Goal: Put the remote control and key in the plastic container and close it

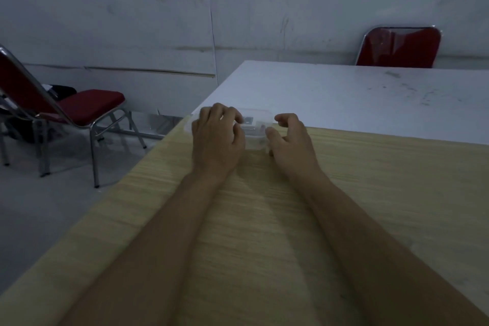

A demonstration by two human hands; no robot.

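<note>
We count one clear plastic container (257, 124) at the wood-grain bench's (264, 219) far edge, long axis left-right. Left hand (215, 137) curls over its left end; right hand (291, 140) pinches its right end. Contents blurred.

A wood-grain table (264, 219) abutting a white table (344, 92) bears a clear plastic container (258, 117)

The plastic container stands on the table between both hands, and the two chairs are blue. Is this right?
No, the chairs are red, not blue: the head view shows the near chair left of the table and the far chair behind it. The plastic container does stand between the left hand and the right hand.
</note>
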